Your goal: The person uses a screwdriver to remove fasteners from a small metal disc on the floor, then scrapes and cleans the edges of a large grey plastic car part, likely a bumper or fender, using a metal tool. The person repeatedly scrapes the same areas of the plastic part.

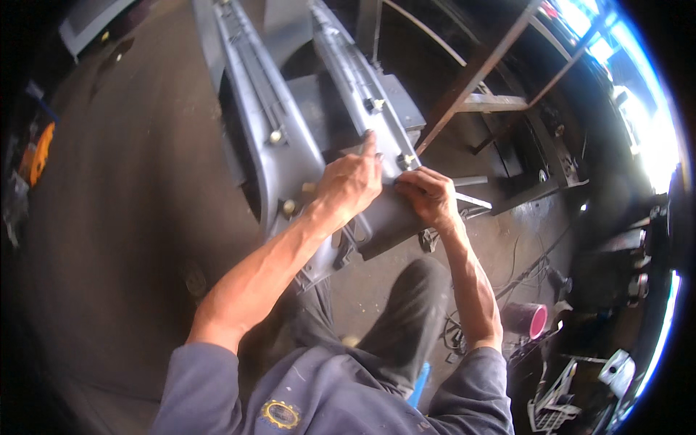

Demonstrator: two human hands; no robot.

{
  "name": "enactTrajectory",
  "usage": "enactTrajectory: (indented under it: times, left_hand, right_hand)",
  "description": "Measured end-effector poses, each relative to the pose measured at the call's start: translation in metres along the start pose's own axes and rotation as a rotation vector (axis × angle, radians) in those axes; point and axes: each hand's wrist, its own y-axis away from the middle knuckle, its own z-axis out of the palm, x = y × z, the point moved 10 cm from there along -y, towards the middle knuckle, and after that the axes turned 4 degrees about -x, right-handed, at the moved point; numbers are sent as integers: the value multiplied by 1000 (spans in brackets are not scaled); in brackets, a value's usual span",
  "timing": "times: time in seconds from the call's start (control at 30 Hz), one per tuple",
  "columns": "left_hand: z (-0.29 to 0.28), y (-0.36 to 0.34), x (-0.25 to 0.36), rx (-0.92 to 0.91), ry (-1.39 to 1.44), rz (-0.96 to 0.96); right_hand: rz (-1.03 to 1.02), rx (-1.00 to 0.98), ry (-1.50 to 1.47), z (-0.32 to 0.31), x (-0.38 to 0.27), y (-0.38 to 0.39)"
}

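Note:
Two long silver-grey trim panels lie side by side before me, pointing away. On the right-hand trim panel (388, 134) my left hand (351, 180) rests at the left edge; its index finger is stretched onto the face and the other fingers are curled, the thumb hidden. My right hand (431, 196) pinches the near right edge of the same panel, thumb and fingers pressed together. Close to both hands, a dark clip with a pale tip (374, 105) and another clip (406, 161) sit on the panel. The left-hand trim panel (268, 109) bears pale round fasteners (275, 136).
A dark grey block-like support (402, 101) shows beneath the panels. A rusty metal frame (493, 101) stands at the far right. Lower right are a pink-ended cylinder (536, 321), cables and a metal grille-like part (554, 406). An orange object (42, 154) lies far left.

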Motion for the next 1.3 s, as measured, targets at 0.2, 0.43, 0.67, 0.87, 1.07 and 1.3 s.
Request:
enactTrajectory:
  times: [0.2, 0.43, 0.67, 0.87, 1.07, 1.3]
  left_hand:
    - [-5, -6, -2, -57, -56, -60]
    - [-11, -2, 12, -11, -28, -70]
    - [-14, 2, -5, -13, 51, -245]
    - [-19, 16, -20, 126, -105, -407]
    - [-4, 17, -20, 285, 50, -357]
    - [-11, 14, -8, 289, -11, -312]
  right_hand:
    - [-3, -7, 107, -40, 8, 15]
    - [356, 451, -5, -134, 93, 110]
    - [651, 530, -544, -44, 200, 188]
    - [311, 182, -503, -25, 122, 118]
    - [-122, -37, -256, -28, 36, 37]
    - [-232, -49, -91, -16, 17, 20]
